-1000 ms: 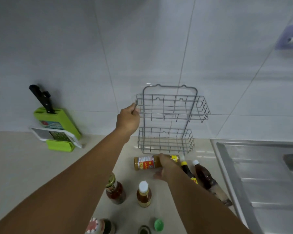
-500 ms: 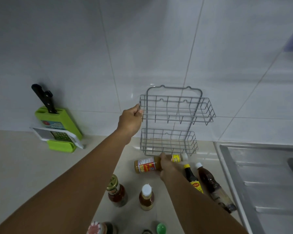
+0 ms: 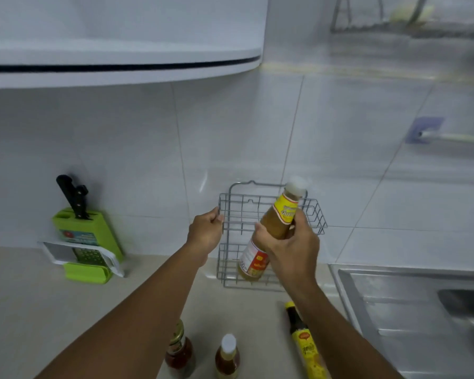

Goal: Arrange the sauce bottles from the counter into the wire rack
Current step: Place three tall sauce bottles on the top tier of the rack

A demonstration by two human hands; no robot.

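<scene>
A grey two-tier wire rack (image 3: 234, 206) stands against the tiled wall on the counter. My left hand (image 3: 206, 233) grips its upper left corner. My right hand (image 3: 290, 246) holds a tall bottle of orange-brown sauce (image 3: 274, 222) with a white cap and yellow neck label, tilted, in front of the rack. On the counter near me lie a dark bottle with a yellow label (image 3: 303, 341), a red-sauce jar with a gold lid (image 3: 179, 351) and a small white-capped bottle (image 3: 227, 358).
A green knife block with black-handled knives (image 3: 86, 228) and a grater (image 3: 88, 254) sit at the left by the wall. A steel sink (image 3: 411, 310) lies to the right. A white cabinet (image 3: 121, 64) hangs overhead; a wall rail (image 3: 449, 136) is at the right.
My right hand has lifted the orange-brown bottle off the counter and raised it, tilted upward, in front of the rack. My view has tipped upward. The left hand stays on the rack.
</scene>
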